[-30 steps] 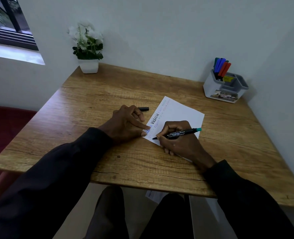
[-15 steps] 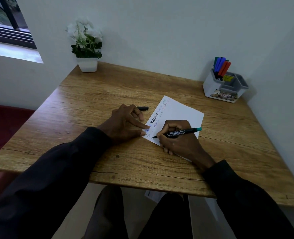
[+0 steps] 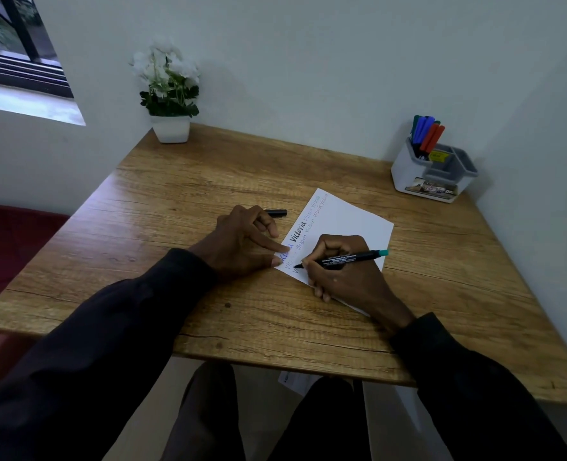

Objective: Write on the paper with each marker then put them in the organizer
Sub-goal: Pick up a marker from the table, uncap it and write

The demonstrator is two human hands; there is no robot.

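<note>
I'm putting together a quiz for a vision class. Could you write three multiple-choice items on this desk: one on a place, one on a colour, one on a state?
1. Where is the cap?
A) in the organizer
B) on the table, just beyond the left hand
C) on the paper

2. What colour is the back end of the marker in the right hand?
A) teal
B) red
C) yellow

3. What is the left hand doing?
A) hanging off the table
B) gripping the plant
C) pressing the paper's edge

Answers: B, the cap lies on bare wood past the fingers; A, the end shows teal; C, fingertips rest on the sheet's edge.
</note>
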